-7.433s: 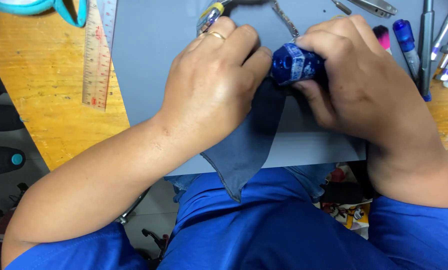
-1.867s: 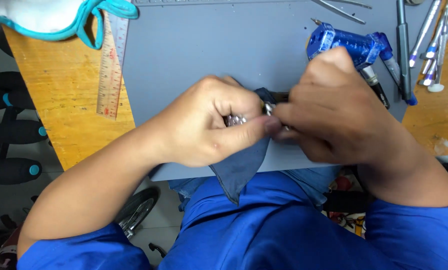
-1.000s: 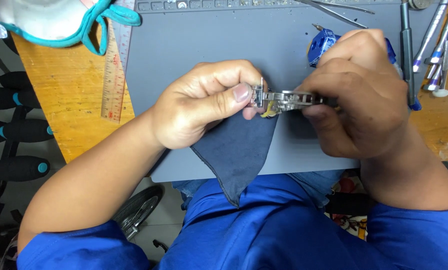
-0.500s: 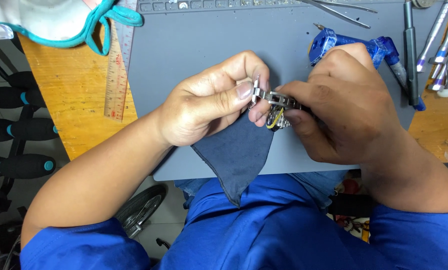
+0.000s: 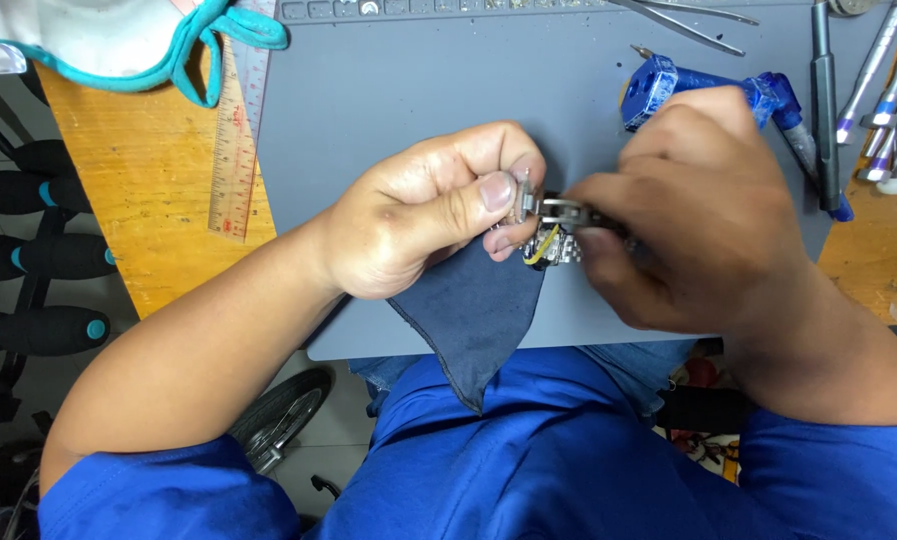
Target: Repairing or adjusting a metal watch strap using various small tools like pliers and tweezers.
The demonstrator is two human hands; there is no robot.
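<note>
My left hand point(image 5: 424, 210) pinches one end of a silver metal watch bracelet point(image 5: 554, 225) between thumb and forefinger, and a dark blue cloth point(image 5: 474, 315) hangs from under that hand over the mat's front edge. My right hand point(image 5: 699, 215) grips the other end of the bracelet, its fingers covering most of the links. Both hands hover just above the grey work mat point(image 5: 419, 90). A small yellow part shows under the bracelet's middle.
A blue bottle-shaped tool point(image 5: 659, 85) lies on the mat behind my right hand. Tweezers point(image 5: 684, 15), pens and screwdrivers point(image 5: 869, 90) lie at the right. A ruler point(image 5: 237, 140) and a white glove with teal trim point(image 5: 119, 40) rest on the wooden bench point(image 5: 139, 180) at left.
The blue tool, held seven seconds ago, now lies on the mat. Both hands took up the bracelet; within the last second they stayed close together, shifting it slightly.
</note>
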